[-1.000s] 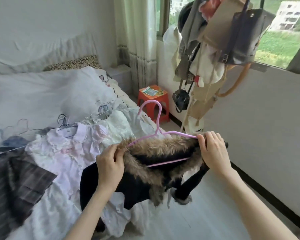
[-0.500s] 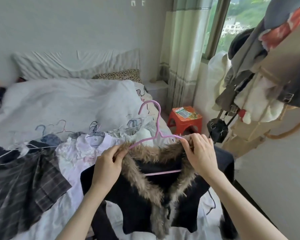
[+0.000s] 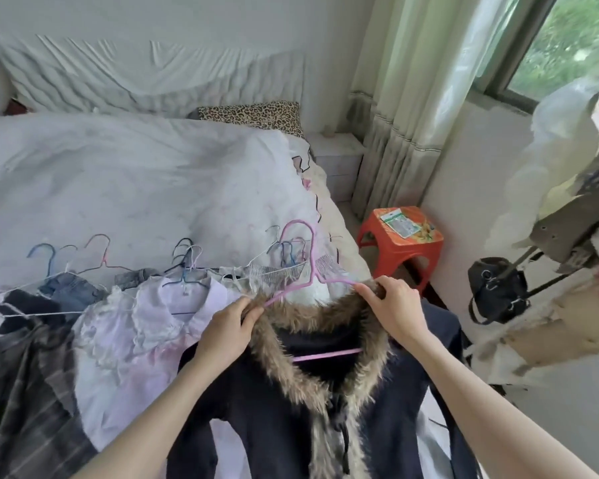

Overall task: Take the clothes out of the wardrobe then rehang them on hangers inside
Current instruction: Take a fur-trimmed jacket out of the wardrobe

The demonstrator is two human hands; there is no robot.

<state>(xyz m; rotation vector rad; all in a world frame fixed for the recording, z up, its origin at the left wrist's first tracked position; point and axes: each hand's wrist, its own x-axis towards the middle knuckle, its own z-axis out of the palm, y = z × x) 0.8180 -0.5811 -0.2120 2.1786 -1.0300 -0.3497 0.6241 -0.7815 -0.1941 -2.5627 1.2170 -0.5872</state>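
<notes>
In the head view, the left hand (image 3: 227,331) and right hand (image 3: 396,305) each pinch the fur collar of a dark coat (image 3: 312,409) onto a pink hanger (image 3: 308,271), at the bed's (image 3: 135,188) near right corner, beside hangered clothes (image 3: 146,312).

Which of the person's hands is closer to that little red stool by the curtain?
The right hand. It grips the fur collar at the pink hanger's right shoulder, just left of and below the red stool. The left hand holds the collar's other end, farther left.
</notes>
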